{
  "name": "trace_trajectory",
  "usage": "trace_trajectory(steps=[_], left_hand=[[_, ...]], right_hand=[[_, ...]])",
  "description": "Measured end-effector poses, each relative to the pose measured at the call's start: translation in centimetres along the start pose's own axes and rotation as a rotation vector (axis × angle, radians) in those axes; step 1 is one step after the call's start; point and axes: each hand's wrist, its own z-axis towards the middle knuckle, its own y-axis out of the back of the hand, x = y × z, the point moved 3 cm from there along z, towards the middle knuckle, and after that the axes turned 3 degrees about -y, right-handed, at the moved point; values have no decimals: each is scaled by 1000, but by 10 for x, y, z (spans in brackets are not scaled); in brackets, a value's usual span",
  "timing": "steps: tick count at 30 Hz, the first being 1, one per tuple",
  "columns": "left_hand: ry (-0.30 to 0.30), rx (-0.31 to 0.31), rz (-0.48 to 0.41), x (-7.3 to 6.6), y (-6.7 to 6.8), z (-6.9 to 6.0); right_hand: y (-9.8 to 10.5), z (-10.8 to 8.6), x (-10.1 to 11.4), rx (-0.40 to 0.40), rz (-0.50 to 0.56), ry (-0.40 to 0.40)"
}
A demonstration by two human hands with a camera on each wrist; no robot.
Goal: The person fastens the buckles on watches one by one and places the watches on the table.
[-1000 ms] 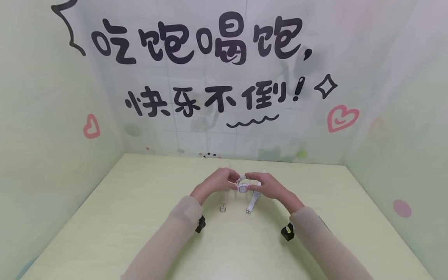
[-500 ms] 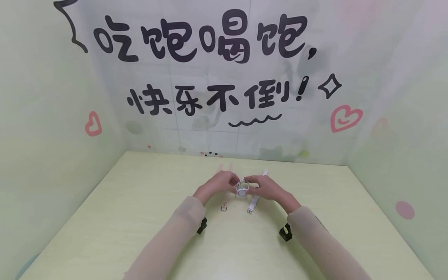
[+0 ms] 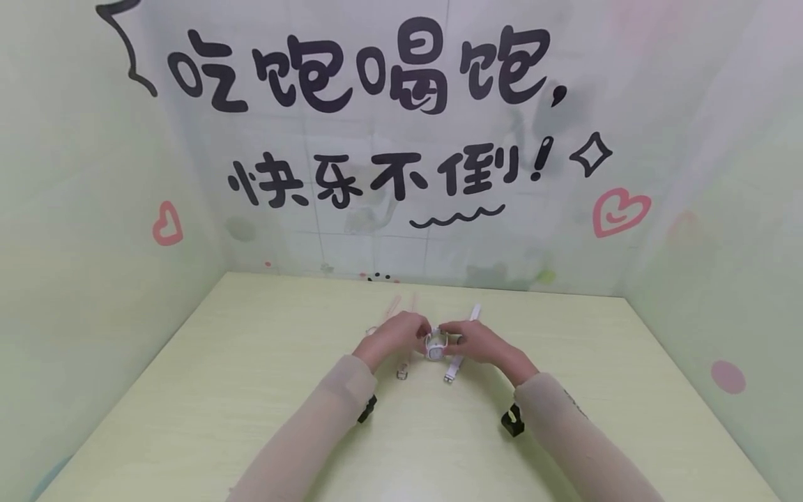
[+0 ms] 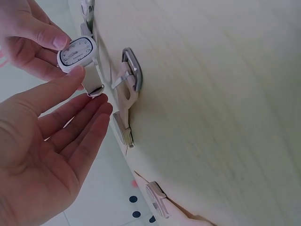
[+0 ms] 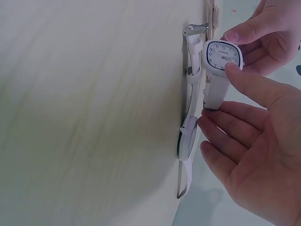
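Between my two hands is a white wristwatch [image 3: 436, 348] with a squarish face, its strap bent round into a loop. My left hand [image 3: 396, 337] pinches it from the left; in the left wrist view the thumb presses the case edge and the fingertips meet the strap. From the right my right hand [image 3: 482, 341] grips it, its thumb on the lower edge of the dial [image 5: 223, 55] in the right wrist view. The watch is upright, face toward the head camera. A second white watch [image 5: 188, 136] lies stretched out beside my right hand, partly hidden by it in the head view.
Pink-strapped watches [image 4: 157, 200] lie on the pale table [image 3: 251, 390] by my left hand, which covers part of them. One pink strap's buckle [image 4: 132, 70] points toward me. A printed wall [image 3: 376, 244] closes the back, with side walls left and right.
Both hands and the looped watch have come down a little and nearer to me. More of the pink straps and of the second white watch now shows.
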Motion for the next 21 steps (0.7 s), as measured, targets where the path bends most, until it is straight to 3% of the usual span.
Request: trace_trajectory(steps=[10, 21], left_hand=[[-5, 3, -17, -1, -4, -4], [-12, -37, -22, 0, 10, -10]], right_hand=[[-3, -3, 0, 0, -9, 4], [5, -2, 5, -6, -48, 9]])
